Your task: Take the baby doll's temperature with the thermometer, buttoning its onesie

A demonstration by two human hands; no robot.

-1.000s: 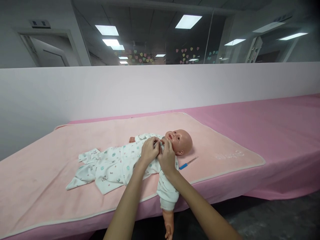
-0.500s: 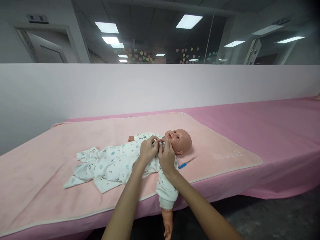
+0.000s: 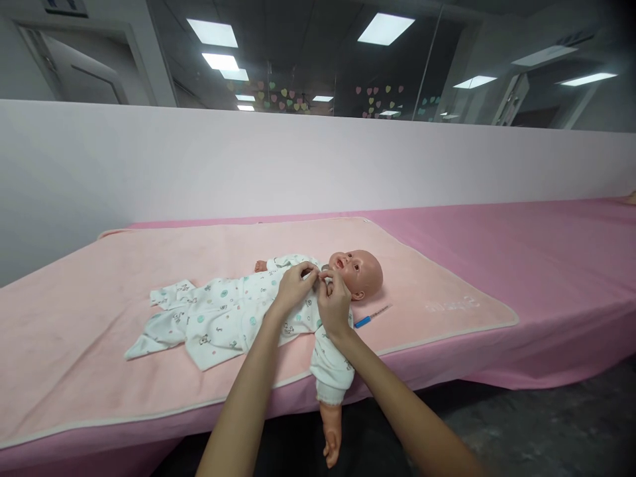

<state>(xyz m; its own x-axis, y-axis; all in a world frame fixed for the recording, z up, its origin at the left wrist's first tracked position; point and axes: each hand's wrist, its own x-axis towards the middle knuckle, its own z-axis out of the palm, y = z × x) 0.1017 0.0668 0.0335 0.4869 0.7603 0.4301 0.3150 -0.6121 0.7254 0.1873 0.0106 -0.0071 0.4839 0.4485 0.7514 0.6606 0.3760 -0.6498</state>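
A baby doll (image 3: pixel 365 268) lies on its back, head to the right, dressed in a white patterned baby shirt (image 3: pixel 256 298) and trousers (image 3: pixel 213 328). My left hand (image 3: pixel 297 286) is at the upper chest, thumb and fingers pinched on the shirt near the neckline. Right beside it, my right hand (image 3: pixel 334 299) pinches the shirt just below the doll's chin. The fingertips nearly meet, and they hide the exact bit of cloth between them. One doll arm (image 3: pixel 331 424) hangs over the bed's front edge. Close to the doll's head rests a thermometer-like stick with a blue end (image 3: pixel 364 322).
A peach blanket (image 3: pixel 89 318) lies under the doll, on a pink sheet (image 3: pixel 561 265). Behind rises a low white partition (image 3: pixel 298 165) with glass above it. Dark floor (image 3: pixel 536 424) shows beyond the front edge at right.
The view has tilted down slightly. Both hands stay at the neckline; my right fingers have shifted and curled a little, and the fingertips sit slightly differently on the cloth.
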